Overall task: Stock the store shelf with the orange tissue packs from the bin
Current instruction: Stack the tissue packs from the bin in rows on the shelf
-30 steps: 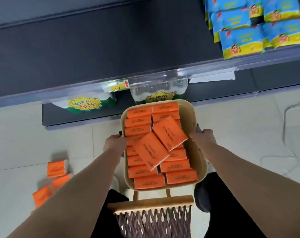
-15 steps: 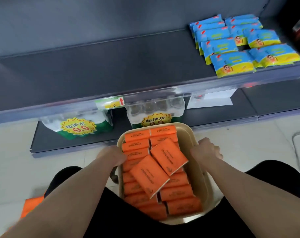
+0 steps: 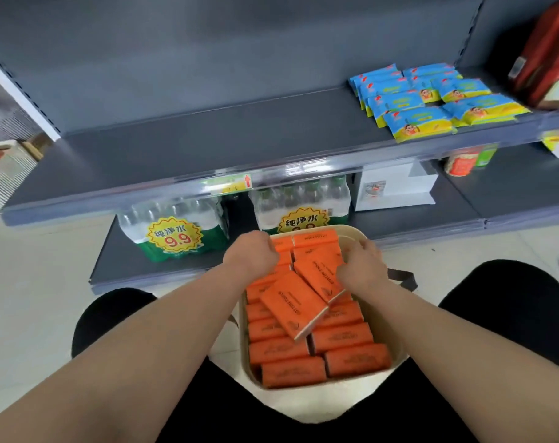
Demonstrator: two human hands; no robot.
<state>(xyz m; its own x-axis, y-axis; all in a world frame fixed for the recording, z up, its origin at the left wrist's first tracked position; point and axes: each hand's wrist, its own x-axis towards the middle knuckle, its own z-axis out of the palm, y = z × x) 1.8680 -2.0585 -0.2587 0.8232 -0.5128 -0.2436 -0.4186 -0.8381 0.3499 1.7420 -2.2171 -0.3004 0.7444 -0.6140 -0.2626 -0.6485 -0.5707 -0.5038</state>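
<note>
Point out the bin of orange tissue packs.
Head view, lower centre: the bin sits between the person's knees, just in front of the bottled water packs on the lowest shelf.

Pale tiled floor (image 3: pixel 32 282) in soft even light, grey back panel (image 3: pixel 240 43) above.

Orange tissue packs (image 3: pixel 292 305), beige bin (image 3: pixel 355 238)
</note>
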